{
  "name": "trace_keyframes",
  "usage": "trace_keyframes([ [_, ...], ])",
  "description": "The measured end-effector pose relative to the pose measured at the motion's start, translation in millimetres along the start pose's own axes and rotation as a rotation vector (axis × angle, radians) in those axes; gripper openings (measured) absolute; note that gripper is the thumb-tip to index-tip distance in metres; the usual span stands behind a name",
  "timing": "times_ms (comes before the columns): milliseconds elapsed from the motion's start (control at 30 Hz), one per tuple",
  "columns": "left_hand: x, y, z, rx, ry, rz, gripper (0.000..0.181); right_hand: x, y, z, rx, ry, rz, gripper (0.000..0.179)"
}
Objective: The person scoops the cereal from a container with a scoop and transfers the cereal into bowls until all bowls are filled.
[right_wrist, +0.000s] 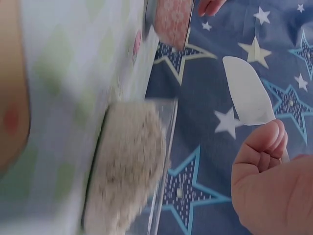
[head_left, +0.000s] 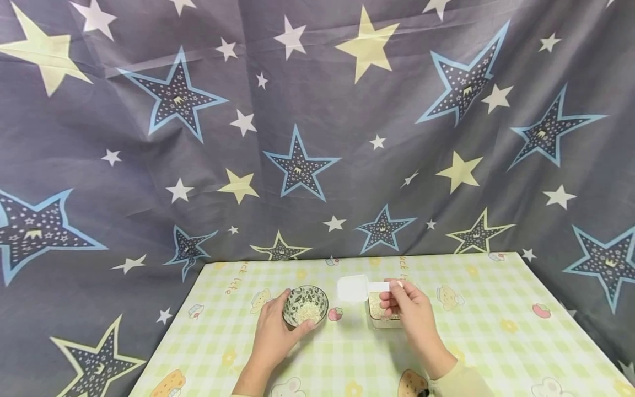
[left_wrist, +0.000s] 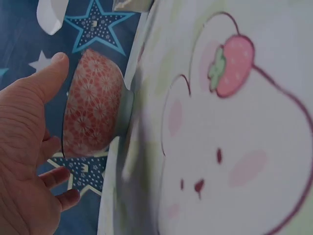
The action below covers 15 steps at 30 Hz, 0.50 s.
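Note:
My left hand (head_left: 272, 333) holds a small bowl (head_left: 297, 300) by its side, the thumb at the near rim and the fingers round the far left. Inside, the bowl has a dark leafy pattern and some pale grains (head_left: 308, 312) at the bottom; its outside (left_wrist: 93, 105) is red with flowers. My right hand (head_left: 415, 311) pinches the handle of a white scoop (head_left: 353, 288), raised level to the right of the bowl. Below that hand stands a clear box (head_left: 386, 324), partly hidden by it, with a deep fill of pale grains (right_wrist: 129, 166) like rice.
Under everything lies a green-and-white checked tablecloth (head_left: 238, 331) with cartoon prints. A dark curtain with stars (head_left: 327, 138) hangs right behind the table's far edge. The bowl and the box stand a short way apart.

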<state>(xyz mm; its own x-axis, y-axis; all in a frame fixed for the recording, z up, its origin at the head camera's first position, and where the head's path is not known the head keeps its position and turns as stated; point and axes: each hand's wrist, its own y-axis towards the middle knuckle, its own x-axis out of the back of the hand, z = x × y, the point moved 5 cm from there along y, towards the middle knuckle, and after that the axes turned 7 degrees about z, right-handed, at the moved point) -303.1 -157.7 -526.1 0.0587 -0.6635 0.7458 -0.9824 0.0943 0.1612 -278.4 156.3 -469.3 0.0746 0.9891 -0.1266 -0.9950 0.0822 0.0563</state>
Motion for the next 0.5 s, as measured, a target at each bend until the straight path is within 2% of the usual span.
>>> trace_keyframes([
  [233,-0.9,-0.5,-28.2,-0.112,0.030,-0.016,0.097,40.4,1.3,11.5,-0.007,-0.002,-0.026,0.035],
  [500,-17.7,-0.7,-59.3,-0.227,0.045,0.072,0.093,80.9,-1.2,17.6,0.010,-0.020,-0.041,0.031],
])
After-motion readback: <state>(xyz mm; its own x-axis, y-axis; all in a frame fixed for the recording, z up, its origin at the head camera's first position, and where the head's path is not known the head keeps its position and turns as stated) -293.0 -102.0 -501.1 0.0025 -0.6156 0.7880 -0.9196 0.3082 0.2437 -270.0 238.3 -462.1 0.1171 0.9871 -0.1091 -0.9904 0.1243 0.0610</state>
